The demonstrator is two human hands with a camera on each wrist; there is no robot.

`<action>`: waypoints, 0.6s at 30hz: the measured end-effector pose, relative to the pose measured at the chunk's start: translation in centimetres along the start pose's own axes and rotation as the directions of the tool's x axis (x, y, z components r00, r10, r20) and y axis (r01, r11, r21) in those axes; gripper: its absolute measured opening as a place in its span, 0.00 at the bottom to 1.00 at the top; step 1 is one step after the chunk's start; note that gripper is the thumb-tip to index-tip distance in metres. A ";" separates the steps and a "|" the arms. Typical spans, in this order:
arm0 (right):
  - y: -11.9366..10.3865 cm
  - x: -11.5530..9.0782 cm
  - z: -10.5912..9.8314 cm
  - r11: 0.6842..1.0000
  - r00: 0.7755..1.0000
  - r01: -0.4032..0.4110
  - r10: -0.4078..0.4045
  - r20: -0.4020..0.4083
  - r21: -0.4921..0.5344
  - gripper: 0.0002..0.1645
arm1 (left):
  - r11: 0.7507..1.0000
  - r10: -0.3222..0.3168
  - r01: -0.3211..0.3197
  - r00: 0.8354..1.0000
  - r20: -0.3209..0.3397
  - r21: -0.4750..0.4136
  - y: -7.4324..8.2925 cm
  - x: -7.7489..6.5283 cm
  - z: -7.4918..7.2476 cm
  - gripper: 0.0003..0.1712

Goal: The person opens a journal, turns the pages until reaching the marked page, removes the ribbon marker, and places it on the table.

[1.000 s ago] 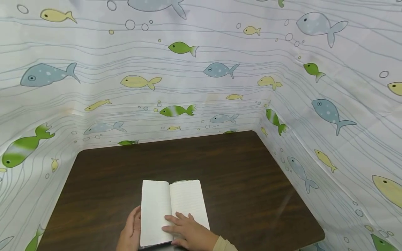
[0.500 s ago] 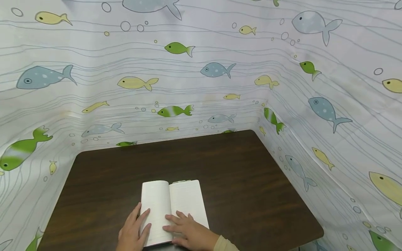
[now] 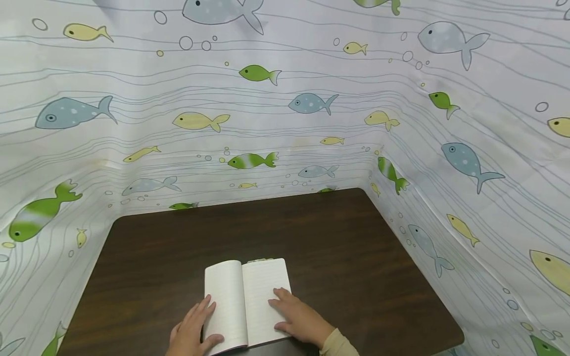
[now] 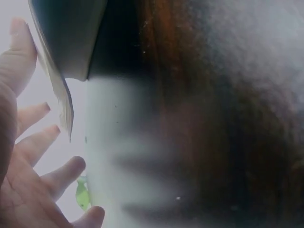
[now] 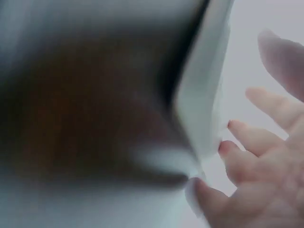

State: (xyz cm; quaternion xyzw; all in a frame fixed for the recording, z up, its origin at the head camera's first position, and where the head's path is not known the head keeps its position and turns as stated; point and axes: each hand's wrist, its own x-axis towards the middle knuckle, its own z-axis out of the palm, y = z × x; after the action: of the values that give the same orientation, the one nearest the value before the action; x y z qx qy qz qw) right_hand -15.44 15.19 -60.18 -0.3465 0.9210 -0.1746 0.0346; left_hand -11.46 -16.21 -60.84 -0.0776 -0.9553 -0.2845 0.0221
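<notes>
On dark tabletop (image 3: 338,242), with left hand (image 3: 190,330) and right hand (image 3: 301,317) spread on notebook (image 3: 260,289): looks light, limp-paged; hold outer edges.

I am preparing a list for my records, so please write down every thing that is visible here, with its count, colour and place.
Notebook: one, white pages, open on the table
Small strip: one, greyish, at the notebook's top edge; too small to identify
Table: one, dark brown, under the notebook
Sheet: at least one, white, around the table's back and sides
Fish: many, green, yellow and blue-grey, printed on the sheet
Sleeve: one, cream, at the right wrist
Hands: two, bare; left on the left page, right on the right page
</notes>
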 end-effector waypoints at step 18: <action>1.2 -0.7 -0.7 0.986 0.986 -0.164 0.164 0.025 0.015 0.50 | 0.998 -0.016 0.018 0.999 0.041 -0.054 -0.2 0.1 0.4 0.57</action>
State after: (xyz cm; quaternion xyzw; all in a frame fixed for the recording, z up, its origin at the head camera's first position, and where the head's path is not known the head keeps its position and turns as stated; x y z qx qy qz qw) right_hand -15.79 16.64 -59.96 -0.2713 0.9444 -0.1750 0.0630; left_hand -11.64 -16.13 -61.30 -0.0758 -0.9481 -0.3087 -0.0020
